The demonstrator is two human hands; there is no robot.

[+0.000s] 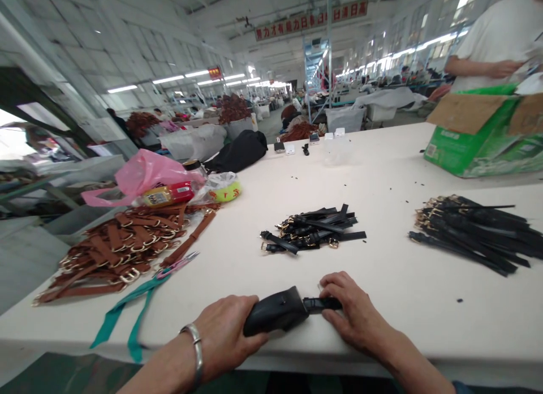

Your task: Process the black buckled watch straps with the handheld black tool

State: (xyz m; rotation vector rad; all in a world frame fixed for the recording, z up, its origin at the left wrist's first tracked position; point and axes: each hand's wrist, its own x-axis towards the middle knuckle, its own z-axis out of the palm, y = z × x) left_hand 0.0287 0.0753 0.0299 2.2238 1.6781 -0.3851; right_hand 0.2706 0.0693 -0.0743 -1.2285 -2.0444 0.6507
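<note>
Near the table's front edge, my left hand (229, 329) is wrapped round a black handheld device (278, 311), which lies on its side. A short black strap (316, 305) sticks out from the right end of the device. The fingers of my right hand (350, 306) are closed on the strap's other end. Beyond my hands is a pile of short black straps with gold buckles (314, 227). A larger pile of black straps (475, 230) lies to the right. Brown buckled straps (123, 244) are heaped on the left.
Pink-handled scissors (180, 265) with a teal ribbon (127, 309) lie at the left. Behind them are a pink bag (148, 170) and a black cloth bundle (241, 150). A green box (470, 136) stands back right, with a person in a white shirt (496, 43) behind it.
</note>
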